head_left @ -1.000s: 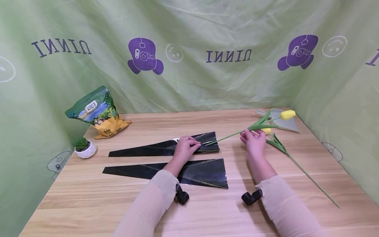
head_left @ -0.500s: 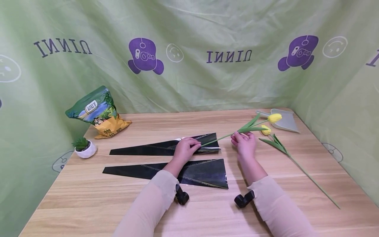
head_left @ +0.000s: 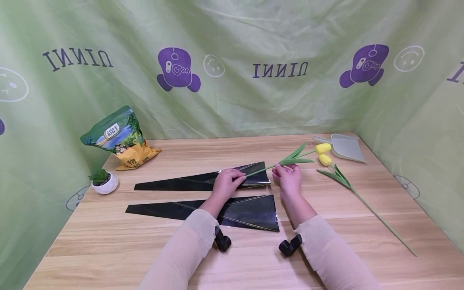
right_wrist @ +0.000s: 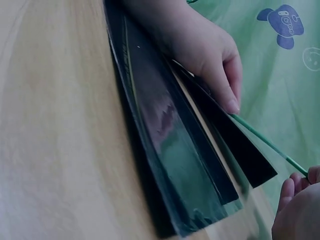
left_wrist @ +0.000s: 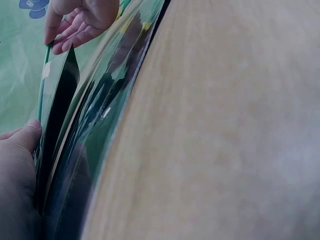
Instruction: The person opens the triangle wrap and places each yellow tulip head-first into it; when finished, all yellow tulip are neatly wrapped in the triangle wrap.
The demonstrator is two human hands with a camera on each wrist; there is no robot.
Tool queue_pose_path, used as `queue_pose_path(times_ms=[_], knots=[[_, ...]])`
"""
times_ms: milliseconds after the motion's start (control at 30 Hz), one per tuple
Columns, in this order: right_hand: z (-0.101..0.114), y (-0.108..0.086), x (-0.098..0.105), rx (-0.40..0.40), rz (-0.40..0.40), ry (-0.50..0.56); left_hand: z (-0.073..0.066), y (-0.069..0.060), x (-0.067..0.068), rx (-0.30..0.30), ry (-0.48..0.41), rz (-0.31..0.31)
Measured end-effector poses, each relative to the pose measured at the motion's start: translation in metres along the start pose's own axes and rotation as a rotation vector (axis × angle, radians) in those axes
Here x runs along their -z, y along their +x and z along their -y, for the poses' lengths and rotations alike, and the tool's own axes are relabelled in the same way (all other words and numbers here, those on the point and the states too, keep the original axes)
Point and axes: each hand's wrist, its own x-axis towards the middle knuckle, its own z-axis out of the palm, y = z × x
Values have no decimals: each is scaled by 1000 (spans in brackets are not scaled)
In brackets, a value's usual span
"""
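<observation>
In the head view, a yellow artificial tulip (head_left: 297, 160) slants down-left, with its lower stem over or inside the far black flower sleeve (head_left: 185, 182). My right hand (head_left: 289, 181) pinches its stem just below the leaves. My left hand (head_left: 226, 183) pinches the same sleeve, thumb beside the stem; whether it also grips the stem I cannot tell. In the right wrist view the green stem (right_wrist: 267, 142) runs between both hands, and the sleeve's layers stand apart at the wide end. A second black sleeve (head_left: 250, 211) lies flat nearer me.
Another yellow tulip (head_left: 335, 177) lies at the right, its head close to the held one. Behind it is a grey dustpan (head_left: 348, 148). At the left stand a small potted succulent (head_left: 105, 183) and a green and yellow bag (head_left: 123, 139). A green curtain (head_left: 232, 104) surrounds the wooden table (head_left: 90, 241).
My right hand has moved left with the tulip, sliding its stem further along the far sleeve. The flower head now sits beside the lying tulip's head. My left hand has stayed nearly still.
</observation>
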Motion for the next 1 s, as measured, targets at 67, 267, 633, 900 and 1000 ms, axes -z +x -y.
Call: queue_pose_path(times_ms=[67,267,633,900,1000], knots=[[-2,-1,-1,-16,4,-20,1,0,-1,5,0,-7],[-8,-2,-6,-46,25,-62,2,0,-2,-9,7,-35],[-12,-4,-9,-53,61,-92,0,0,-3,18,0,-38],[-12,-5,-8,-39,85,-90,0,1,-2,19,30,0],[-11,-5,-8,-43,92,-91,0,1,-2,18,37,4]])
